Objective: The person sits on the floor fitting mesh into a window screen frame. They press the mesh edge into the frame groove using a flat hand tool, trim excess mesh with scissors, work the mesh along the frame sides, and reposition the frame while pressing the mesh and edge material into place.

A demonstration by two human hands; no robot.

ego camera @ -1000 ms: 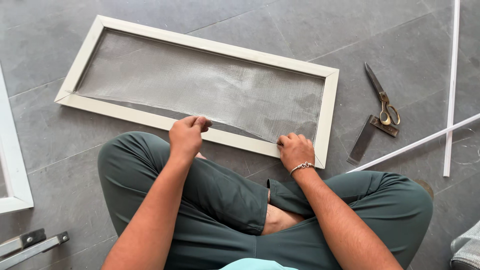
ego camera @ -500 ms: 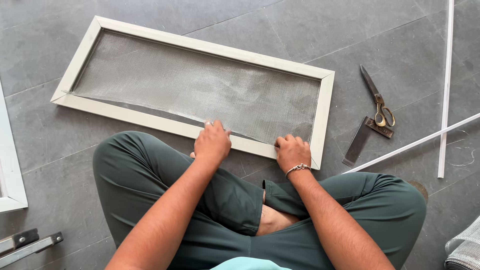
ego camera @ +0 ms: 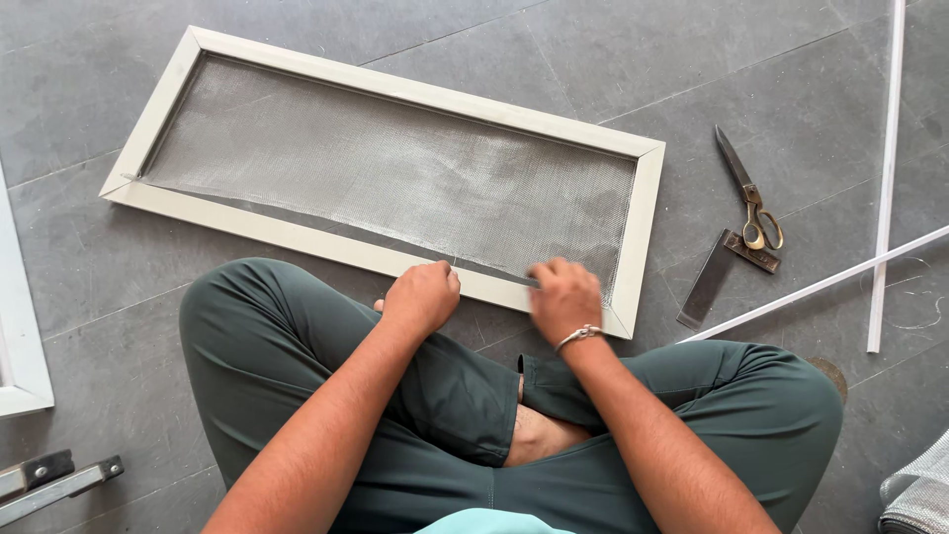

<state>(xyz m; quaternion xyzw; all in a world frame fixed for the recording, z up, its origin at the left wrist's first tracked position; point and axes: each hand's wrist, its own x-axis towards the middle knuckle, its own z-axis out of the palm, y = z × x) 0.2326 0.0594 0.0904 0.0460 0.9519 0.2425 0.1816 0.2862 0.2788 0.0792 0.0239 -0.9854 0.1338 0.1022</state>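
Observation:
A pale rectangular frame (ego camera: 297,232) lies on the grey tiled floor in front of my crossed legs. A sheet of grey mesh (ego camera: 395,178) covers its opening, and the mesh's near edge lies loose along the near rail. My left hand (ego camera: 423,297) is closed at the near rail, pinching the mesh edge. My right hand (ego camera: 565,297), with a bracelet on the wrist, presses the mesh edge against the same rail a little to the right. The two hands are about a hand's width apart.
Scissors (ego camera: 749,201) and a metal try square (ego camera: 722,274) lie on the floor right of the frame. Two thin white strips (ego camera: 883,178) cross at the right. Another white frame (ego camera: 20,336) is at the left edge, a metal bracket (ego camera: 49,485) at lower left, rolled mesh (ego camera: 919,489) at lower right.
My left hand slid right along the near rail towards my right hand. My right hand shifted slightly left on the mesh edge. The view moved closer.

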